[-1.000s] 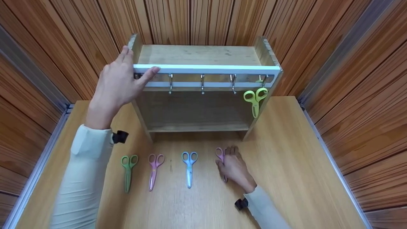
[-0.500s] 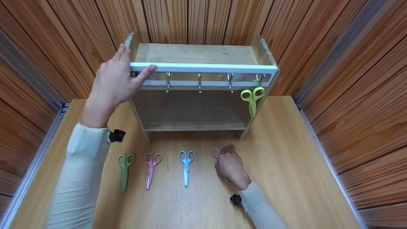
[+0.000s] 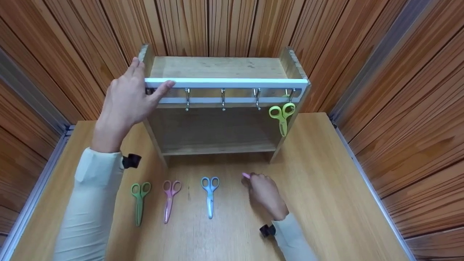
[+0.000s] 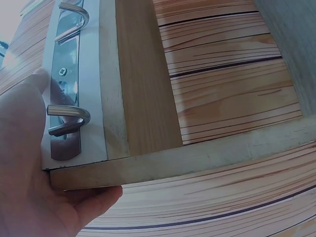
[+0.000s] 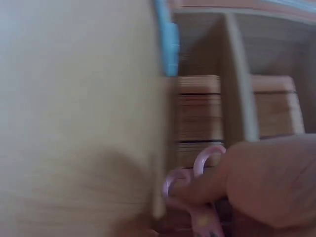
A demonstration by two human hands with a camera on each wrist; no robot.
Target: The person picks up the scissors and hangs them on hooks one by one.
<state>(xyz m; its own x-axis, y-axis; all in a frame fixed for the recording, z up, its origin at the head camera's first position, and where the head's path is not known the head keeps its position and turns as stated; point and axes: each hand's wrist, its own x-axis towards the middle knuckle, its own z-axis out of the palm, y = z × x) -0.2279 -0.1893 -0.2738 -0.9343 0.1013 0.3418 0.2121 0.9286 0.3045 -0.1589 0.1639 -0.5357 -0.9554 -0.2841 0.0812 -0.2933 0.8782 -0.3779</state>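
Note:
My left hand (image 3: 121,103) grips the upper left corner of a small wooden shelf unit (image 3: 217,134). In the left wrist view its thumb lies over the white front rail (image 4: 91,98) and its fingers reach round the outer side panel. My right hand (image 3: 268,192) holds a pair of pink scissors (image 5: 201,222) just in front of the shelf. Their handle loops (image 5: 210,155) show in the right wrist view, while the hand covers most of them in the head view. Yellow-green scissors (image 3: 282,117) hang from the rail's rightmost metal hook (image 3: 291,95).
Green scissors (image 3: 139,203), another pink pair (image 3: 169,203) and blue scissors (image 3: 210,199) lie in a row on the wooden table (image 3: 203,243). More metal hooks (image 3: 223,99) line the rail with nothing hanging from them. Wood-panelled walls (image 3: 409,145) enclose the table.
The right hand has closed round the pink scissors, and their handle has tipped up in its grasp. The left hand keeps its place on the shelf corner. The head view has shifted slightly.

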